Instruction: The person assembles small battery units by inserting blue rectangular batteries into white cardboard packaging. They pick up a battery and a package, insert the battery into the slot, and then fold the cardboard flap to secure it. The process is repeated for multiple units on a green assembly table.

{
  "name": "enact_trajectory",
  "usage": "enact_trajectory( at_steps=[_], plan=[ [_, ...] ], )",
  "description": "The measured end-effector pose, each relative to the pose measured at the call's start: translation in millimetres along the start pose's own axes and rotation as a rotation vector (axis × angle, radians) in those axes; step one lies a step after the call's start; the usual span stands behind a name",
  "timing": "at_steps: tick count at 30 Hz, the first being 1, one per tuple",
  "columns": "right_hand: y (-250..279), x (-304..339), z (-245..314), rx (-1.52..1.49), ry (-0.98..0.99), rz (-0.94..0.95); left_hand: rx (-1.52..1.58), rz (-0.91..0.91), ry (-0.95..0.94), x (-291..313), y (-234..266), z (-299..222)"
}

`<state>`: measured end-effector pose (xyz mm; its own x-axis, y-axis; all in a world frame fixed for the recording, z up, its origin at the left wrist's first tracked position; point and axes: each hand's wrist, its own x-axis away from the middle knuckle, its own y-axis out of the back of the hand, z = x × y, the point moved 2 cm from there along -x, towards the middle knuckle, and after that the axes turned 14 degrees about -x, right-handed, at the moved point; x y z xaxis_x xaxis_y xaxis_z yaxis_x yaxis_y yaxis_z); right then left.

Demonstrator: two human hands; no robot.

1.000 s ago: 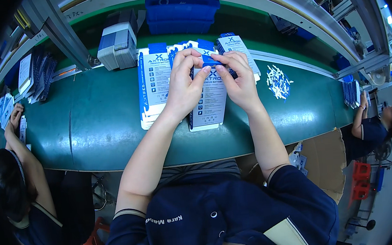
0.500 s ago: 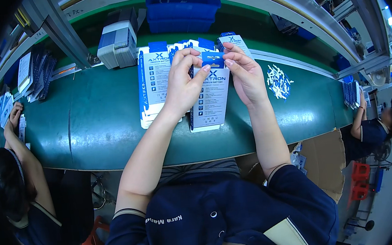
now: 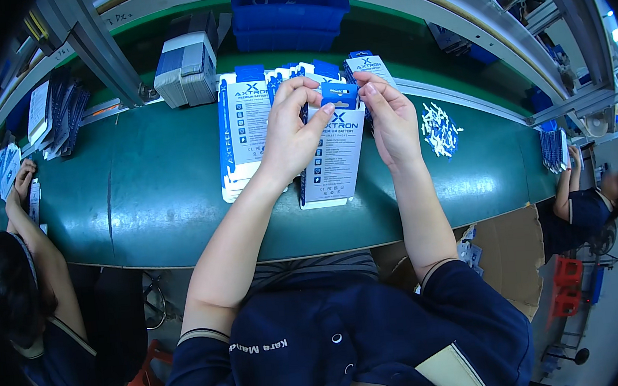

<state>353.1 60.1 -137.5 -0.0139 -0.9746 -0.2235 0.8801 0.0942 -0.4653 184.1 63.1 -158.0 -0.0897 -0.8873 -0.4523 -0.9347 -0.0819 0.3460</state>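
white-blue package [image 3: 333,165] is held over the green table [image 3: 170,198], its top between both hands. left of it lie similar packages [image 3: 249,143]; the left hand [image 3: 290,128] pinches its upper left edge. beyond it sits a blue bin [image 3: 291,29], contents unclear. at its upper right, the right hand [image 3: 393,121] meets the blue tab; whether it grips, i cannot tell. right of it are small white-blue pieces [image 3: 439,130], then a cardboard box [image 3: 511,256] showing blue-white scraps [image 3: 471,251].
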Motion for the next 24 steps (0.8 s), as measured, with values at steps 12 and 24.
enact_trajectory(
  at_steps=[12,24],
  plan=[
    [-0.3,2.0,0.2,0.068,0.025,0.073,-0.048,-0.034,0.004,1.3,1.7,-5.5],
    [-4.9,3.5,-0.1,0.512,0.347,0.178,-0.034,-0.056,0.010,0.6,2.2,-1.1]
  ],
)
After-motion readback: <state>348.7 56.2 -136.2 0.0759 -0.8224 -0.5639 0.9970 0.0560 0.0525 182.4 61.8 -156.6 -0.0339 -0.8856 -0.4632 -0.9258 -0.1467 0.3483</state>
